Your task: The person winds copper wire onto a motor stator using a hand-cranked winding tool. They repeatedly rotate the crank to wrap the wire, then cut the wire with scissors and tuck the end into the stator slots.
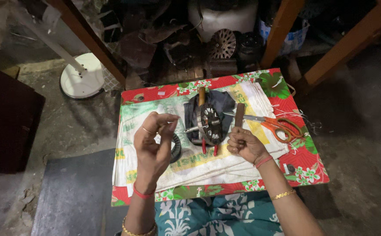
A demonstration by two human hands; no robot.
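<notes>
Near the lap, on the floral cloth [306, 168], the left hand [153, 144] is raised, fingertips pinched together; what they hold is too small to tell. The right hand [244, 144] is closed around a brown stick [239, 116]. Between them lies a round motor stator [210, 124]; orange scissors [278, 126] lie farther right.

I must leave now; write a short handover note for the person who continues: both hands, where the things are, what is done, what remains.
Left hand: raised above the board, fingertips pinched together; what it pinches is too thin to see.
Right hand: closed on a brown stick-like tool, held upright.
The round motor part rests on a dark cloth mid-board, with red-handled pliers at its near edge. Orange scissors lie to the right, and a black ring sits behind the left hand.
Done and left: cannot be judged from this view.
</notes>
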